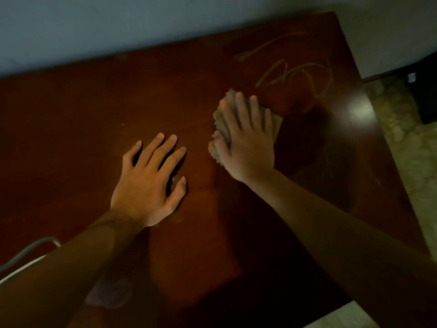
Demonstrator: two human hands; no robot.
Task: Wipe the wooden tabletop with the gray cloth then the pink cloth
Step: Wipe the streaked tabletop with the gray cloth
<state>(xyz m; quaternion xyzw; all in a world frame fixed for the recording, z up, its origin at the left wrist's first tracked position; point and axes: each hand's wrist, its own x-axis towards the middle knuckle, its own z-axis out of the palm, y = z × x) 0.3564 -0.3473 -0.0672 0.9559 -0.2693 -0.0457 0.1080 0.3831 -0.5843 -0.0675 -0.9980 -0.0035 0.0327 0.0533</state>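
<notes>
The right hand (246,140) presses the gray cloth (221,125) flat on the wooden counter (94,110) with straight fingers, no closed grip, while the left hand (151,178) rests open beside it. With nothing pinching the bunched cloth, it may slip out or skip the smears (295,72) beyond; the pink cloth is not clearly visible.

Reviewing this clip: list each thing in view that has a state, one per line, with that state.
Gray cloth: bunched up, pressed flat on the table under the right hand.
Right hand: fingers straight, pressing on the cloth.
Left hand: fingers spread, resting flat on bare wood, holding nothing.
Dark reddish wooden tabletop: pale scribbled streaks remain at the far right, beyond the cloth.
Pinkish patch, near edge: too dim to identify.
</notes>
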